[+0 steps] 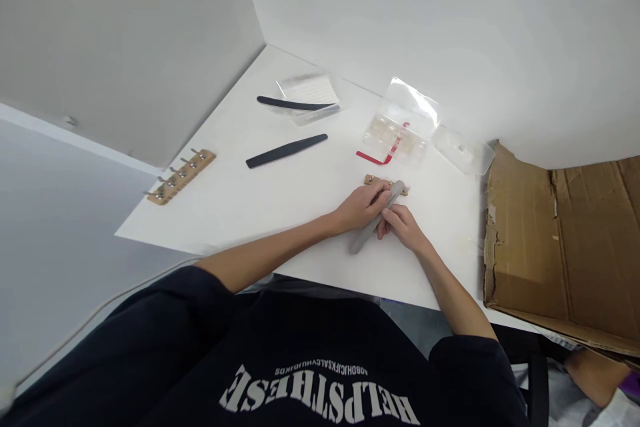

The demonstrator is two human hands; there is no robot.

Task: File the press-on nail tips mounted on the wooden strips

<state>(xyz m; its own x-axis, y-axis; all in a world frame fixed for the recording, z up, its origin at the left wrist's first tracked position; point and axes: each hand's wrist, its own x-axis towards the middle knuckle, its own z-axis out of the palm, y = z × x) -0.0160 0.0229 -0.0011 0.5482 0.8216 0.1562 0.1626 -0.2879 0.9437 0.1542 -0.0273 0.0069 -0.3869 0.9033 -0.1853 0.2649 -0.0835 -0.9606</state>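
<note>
Near the small hook rack (370,180), I am holding the gray file (365,237) in my closed left hand (365,207) and right hand (407,227); uneven pressure could be twisting it loose.

A white tabletop (210,217) is spread across the middle of the frame. At its left, a wooden hook rail (183,177) is laid; left of centre, a clear packet (310,91) and a dark file (287,151). Right of centre, an open clear case (373,135), a clear tray (463,151) and a small wooden rail (369,179) are seen.
</note>
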